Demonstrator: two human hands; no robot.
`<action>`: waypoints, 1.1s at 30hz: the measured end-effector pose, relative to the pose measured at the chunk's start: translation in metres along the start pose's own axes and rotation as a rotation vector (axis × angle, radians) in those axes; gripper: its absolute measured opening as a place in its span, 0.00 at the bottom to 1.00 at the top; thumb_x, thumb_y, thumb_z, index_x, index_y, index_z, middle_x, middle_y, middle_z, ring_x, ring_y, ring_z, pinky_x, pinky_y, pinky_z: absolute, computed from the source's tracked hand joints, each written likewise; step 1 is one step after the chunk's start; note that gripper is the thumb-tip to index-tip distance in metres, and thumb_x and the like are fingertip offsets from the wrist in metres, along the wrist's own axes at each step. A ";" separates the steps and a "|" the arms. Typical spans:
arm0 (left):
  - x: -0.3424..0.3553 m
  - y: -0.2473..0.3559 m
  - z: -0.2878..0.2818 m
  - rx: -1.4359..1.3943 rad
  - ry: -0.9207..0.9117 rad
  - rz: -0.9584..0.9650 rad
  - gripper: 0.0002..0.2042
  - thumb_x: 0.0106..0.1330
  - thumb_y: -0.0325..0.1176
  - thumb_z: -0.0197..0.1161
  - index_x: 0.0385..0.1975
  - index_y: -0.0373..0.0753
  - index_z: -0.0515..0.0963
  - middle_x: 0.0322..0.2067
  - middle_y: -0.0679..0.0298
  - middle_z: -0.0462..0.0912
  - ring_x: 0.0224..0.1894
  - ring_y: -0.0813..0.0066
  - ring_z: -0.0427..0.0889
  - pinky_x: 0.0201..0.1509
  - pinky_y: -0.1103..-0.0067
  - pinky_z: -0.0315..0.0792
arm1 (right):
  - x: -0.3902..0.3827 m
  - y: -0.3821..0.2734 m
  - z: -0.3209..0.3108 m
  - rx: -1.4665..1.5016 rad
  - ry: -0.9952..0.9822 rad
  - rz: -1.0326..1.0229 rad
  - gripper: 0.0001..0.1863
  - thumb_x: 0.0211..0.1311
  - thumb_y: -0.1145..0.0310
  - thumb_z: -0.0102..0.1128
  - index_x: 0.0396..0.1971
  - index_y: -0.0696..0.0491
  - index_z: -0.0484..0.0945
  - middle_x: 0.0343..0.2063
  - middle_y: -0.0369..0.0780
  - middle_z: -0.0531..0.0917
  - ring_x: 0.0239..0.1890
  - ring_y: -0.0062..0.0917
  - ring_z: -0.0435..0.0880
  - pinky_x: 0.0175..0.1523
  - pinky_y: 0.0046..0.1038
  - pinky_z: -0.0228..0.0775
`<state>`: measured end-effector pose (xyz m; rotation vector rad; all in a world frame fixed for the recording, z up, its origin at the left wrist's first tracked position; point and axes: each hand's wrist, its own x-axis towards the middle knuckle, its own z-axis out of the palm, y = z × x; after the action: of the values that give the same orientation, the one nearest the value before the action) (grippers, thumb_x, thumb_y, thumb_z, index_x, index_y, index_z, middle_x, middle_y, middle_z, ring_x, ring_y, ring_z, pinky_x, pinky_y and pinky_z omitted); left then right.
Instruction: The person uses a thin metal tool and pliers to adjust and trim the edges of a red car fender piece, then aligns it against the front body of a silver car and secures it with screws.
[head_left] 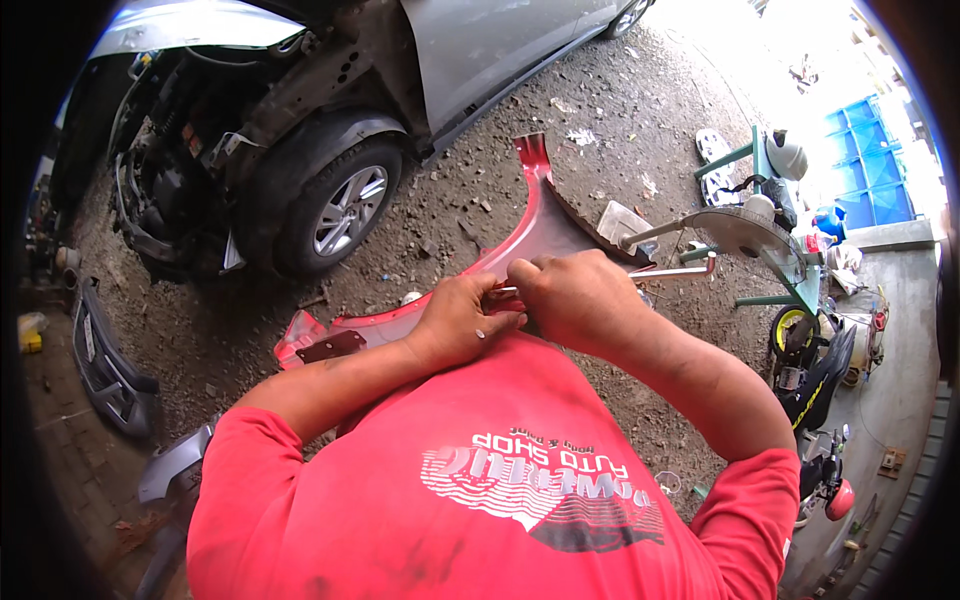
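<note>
1. rough gravel covers the yard, with a silver car parked ahead, its front end stripped around the front wheel.
2. the red fender panel lies slantwise before the person's body, its middle behind the hands, probably set so close to let both reach it.
3. the left hand is narrowly curled, thumb and fingers near a slim pale piece; i cannot tell whether it grips this.
4. the right hand is bent fist-like just beside it; its fingertips are hidden, so its hold cannot be told. the two likely meet to work one small spot.
5. right of the panel, a standing fan and a green-legged bench with a white helmet crowd that side.
6. a dark bumper lies far left; a black motorcycle stands right.
</note>
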<state>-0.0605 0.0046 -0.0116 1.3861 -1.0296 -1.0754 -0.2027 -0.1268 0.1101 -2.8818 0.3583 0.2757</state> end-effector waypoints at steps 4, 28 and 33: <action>0.001 0.007 -0.015 0.346 -0.068 -0.112 0.10 0.60 0.32 0.72 0.36 0.33 0.84 0.34 0.48 0.89 0.40 0.54 0.92 0.42 0.64 0.81 | -0.002 -0.045 0.019 -0.207 0.058 0.083 0.10 0.68 0.67 0.60 0.41 0.58 0.80 0.31 0.48 0.87 0.32 0.40 0.92 0.33 0.37 0.85; -0.001 0.002 -0.036 0.061 -0.062 -0.166 0.17 0.70 0.42 0.73 0.42 0.30 0.84 0.29 0.60 0.89 0.31 0.78 0.85 0.36 0.73 0.78 | -0.017 -0.008 -0.006 0.400 0.325 0.233 0.08 0.75 0.64 0.61 0.45 0.51 0.78 0.32 0.49 0.86 0.37 0.51 0.88 0.42 0.52 0.78; -0.001 0.003 -0.035 0.092 -0.076 -0.205 0.17 0.70 0.43 0.73 0.42 0.31 0.85 0.29 0.59 0.89 0.32 0.78 0.85 0.37 0.73 0.78 | -0.011 -0.001 -0.019 0.497 0.303 0.270 0.13 0.76 0.58 0.61 0.39 0.52 0.82 0.29 0.51 0.86 0.37 0.52 0.87 0.42 0.52 0.77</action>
<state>-0.0267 0.0130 -0.0070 1.5613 -1.0185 -1.2518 -0.2094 -0.1280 0.1309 -2.3759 0.7531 -0.1892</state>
